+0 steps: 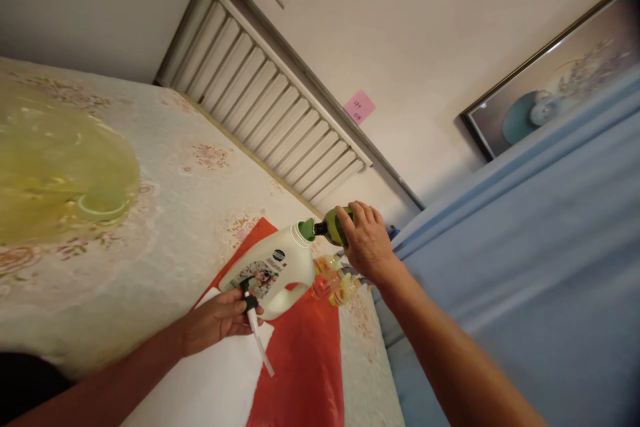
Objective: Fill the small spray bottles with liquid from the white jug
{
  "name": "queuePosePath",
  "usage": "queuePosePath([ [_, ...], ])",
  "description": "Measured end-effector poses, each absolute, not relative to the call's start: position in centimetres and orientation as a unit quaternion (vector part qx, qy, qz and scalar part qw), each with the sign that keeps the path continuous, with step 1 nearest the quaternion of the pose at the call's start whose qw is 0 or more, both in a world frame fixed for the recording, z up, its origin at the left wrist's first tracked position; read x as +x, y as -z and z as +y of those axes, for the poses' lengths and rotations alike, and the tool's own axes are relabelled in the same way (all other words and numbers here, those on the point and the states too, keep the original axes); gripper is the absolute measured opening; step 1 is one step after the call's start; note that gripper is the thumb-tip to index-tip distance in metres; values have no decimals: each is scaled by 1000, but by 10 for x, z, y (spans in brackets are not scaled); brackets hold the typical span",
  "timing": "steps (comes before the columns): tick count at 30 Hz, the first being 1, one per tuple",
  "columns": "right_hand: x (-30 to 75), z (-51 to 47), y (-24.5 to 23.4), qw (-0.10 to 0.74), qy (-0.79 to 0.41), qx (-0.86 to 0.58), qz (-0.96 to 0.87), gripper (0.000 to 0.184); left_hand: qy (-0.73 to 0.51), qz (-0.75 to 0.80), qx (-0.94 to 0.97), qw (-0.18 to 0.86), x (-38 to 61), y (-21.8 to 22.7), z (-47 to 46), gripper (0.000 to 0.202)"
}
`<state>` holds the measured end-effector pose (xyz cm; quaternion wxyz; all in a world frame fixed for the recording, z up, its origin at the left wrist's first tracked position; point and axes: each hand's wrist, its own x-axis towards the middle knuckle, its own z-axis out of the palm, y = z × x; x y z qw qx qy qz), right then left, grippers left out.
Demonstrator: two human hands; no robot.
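A white detergent jug with a green funnel in its neck stands on a red cloth. My right hand is closed round a small green bottle, tipped with its mouth at the funnel. My left hand steadies the jug's base and pinches a black pump head with a white dip tube that hangs down over a white sheet.
Small clear bottles with yellow liquid lie beside the jug. The floral tablecloth spreads left, with a yellow translucent thing close to the camera. A slatted radiator, a pink note and blue fabric surround the table.
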<state>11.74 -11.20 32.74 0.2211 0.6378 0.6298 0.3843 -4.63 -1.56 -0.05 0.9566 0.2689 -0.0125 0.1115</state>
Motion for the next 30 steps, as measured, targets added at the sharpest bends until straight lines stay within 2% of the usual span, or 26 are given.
queuePosePath([
  [30, 97, -103, -334, 281, -391, 601, 638, 54, -117, -20, 271, 955, -49, -4, -17, 27],
])
